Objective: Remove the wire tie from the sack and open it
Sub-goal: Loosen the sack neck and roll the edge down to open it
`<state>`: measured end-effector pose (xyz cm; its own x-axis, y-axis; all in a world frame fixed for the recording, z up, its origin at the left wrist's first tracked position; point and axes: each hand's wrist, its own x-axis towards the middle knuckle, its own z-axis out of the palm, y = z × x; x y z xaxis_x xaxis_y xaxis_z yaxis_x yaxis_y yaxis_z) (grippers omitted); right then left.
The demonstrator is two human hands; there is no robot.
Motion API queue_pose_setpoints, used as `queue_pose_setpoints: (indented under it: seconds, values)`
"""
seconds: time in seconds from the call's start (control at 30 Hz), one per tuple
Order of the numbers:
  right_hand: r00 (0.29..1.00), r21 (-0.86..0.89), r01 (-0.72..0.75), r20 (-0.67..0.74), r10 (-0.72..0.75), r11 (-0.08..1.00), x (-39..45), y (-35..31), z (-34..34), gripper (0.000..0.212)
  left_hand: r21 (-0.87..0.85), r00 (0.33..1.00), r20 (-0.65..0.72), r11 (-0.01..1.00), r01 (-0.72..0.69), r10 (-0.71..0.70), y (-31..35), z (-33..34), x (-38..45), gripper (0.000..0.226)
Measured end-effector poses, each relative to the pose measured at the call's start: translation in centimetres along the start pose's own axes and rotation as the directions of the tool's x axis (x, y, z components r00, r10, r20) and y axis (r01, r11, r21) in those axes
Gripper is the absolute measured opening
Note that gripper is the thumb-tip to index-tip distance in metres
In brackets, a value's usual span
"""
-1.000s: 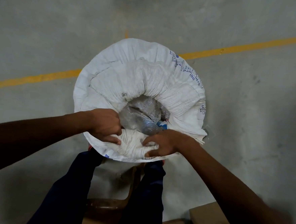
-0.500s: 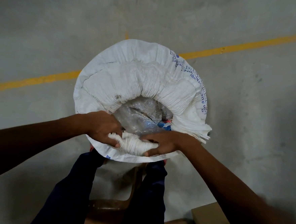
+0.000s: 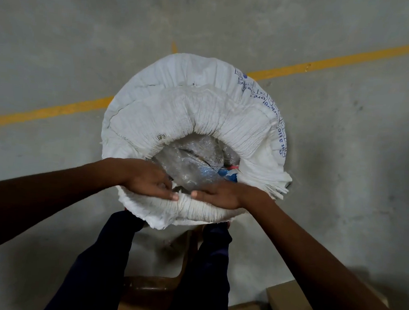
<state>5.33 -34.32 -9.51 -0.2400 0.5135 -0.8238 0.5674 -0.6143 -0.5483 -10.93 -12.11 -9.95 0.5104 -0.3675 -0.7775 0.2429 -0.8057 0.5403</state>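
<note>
A white woven sack (image 3: 196,115) with blue print stands upright on the concrete floor, its mouth open and its top rolled outward into a thick collar. Crumpled clear plastic (image 3: 188,163) and a bit of blue and red packaging show inside. My left hand (image 3: 148,180) and my right hand (image 3: 222,195) rest side by side on the near rim of the sack, fingers pressing the folded fabric down, fingertips almost touching. No wire tie is visible.
A yellow painted line (image 3: 326,64) crosses the grey floor behind the sack. My dark trouser legs (image 3: 108,264) stand just below the sack. A brown chair (image 3: 150,289) sits between them, and cardboard boxes (image 3: 287,306) lie at the lower right.
The bunched strip of fabric I held between both hands has been flattened and folded out over the near rim. My hands slid closer together on top of it.
</note>
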Motion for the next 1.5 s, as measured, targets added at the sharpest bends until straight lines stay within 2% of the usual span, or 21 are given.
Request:
queue_pose_setpoints:
  seconds: [0.07,0.13,0.2,0.27,0.33,0.5,0.57,0.63,0.73,0.87,0.97,1.1,1.2,1.37,1.5]
  values:
    - [0.97,0.112,0.028,-0.245,0.0,0.993,-0.1,-0.2,-0.8,0.056,-0.147,0.982,-0.174,0.988,0.042,-0.067,0.2,-1.0,-0.1,0.093]
    - [0.86,0.2,0.064,-0.509,0.048,0.978,-0.2,-0.3,-1.7,0.059,-0.276,0.914,-0.367,0.959,0.07,-0.173,0.2,-1.9,-0.1,0.101]
    - [0.717,0.26,0.068,-0.684,0.134,0.963,0.1,0.0,-2.5,0.059,-0.35,0.838,-0.47,0.93,0.111,-0.276,-0.1,-2.6,-0.1,0.114]
    - [0.615,0.297,0.059,-0.763,0.2,0.953,0.3,0.3,-3.3,0.06,-0.338,0.79,-0.523,0.929,0.151,-0.319,-0.4,-3.1,-0.4,0.131]
    - [0.537,0.291,0.065,-0.816,0.212,0.955,0.3,0.6,-3.7,0.065,-0.344,0.738,-0.585,0.927,0.151,-0.338,-0.8,-3.3,-0.6,0.138]
    - [0.369,0.159,0.1,-0.923,0.112,0.982,0.1,0.7,-5.2,0.072,-0.451,0.561,-0.721,0.89,0.065,-0.407,-0.7,-4.5,-1.0,0.121]
    - [0.293,0.083,0.017,-0.953,0.074,0.996,0.0,1.3,-6.2,0.073,-0.484,0.495,-0.747,0.874,0.052,-0.443,-1.4,-5.2,-1.5,0.114]
    - [0.253,0.04,-0.069,-0.966,0.056,0.997,-0.3,1.8,-7.2,0.076,-0.507,0.434,-0.761,0.86,0.067,-0.482,-2.3,-5.8,-2.1,0.107]
    - [0.272,0.003,-0.119,-0.961,0.036,0.993,-0.6,2.2,-8.4,0.08,-0.518,0.347,-0.779,0.848,0.114,-0.523,-3.1,-6.5,-2.3,0.097]
    - [0.323,0.007,-0.095,-0.946,0.037,0.995,-0.4,1.9,-9.2,0.088,-0.545,0.333,-0.772,0.834,0.091,-0.541,-2.8,-7.5,-1.3,0.092]
    - [0.311,0.026,-0.06,-0.949,0.043,0.998,-0.4,1.4,-9.7,0.092,-0.614,0.296,-0.752,0.789,0.012,-0.589,-2.2,-8.2,-0.7,0.092]
    - [0.325,-0.015,-0.175,-0.945,0.043,0.984,-0.3,1.2,-10.0,0.094,-0.634,0.233,-0.749,0.773,0.024,-0.621,-2.5,-8.5,-0.9,0.099]
    - [0.362,-0.074,-0.212,-0.932,0.008,0.974,-0.5,1.5,-9.6,0.092,-0.604,0.245,-0.754,0.79,0.105,-0.609,-2.5,-8.0,-0.7,0.097]
    - [0.453,-0.136,-0.24,-0.892,-0.013,0.961,-0.8,1.6,-8.6,0.094,-0.486,0.315,-0.791,0.851,0.198,-0.525,-2.3,-6.6,-0.3,0.094]
    - [0.485,-0.172,-0.236,-0.874,-0.038,0.956,-0.8,1.6,-8.2,0.093,-0.422,0.333,-0.803,0.866,0.268,-0.494,-3.0,-6.0,-0.5,0.087]
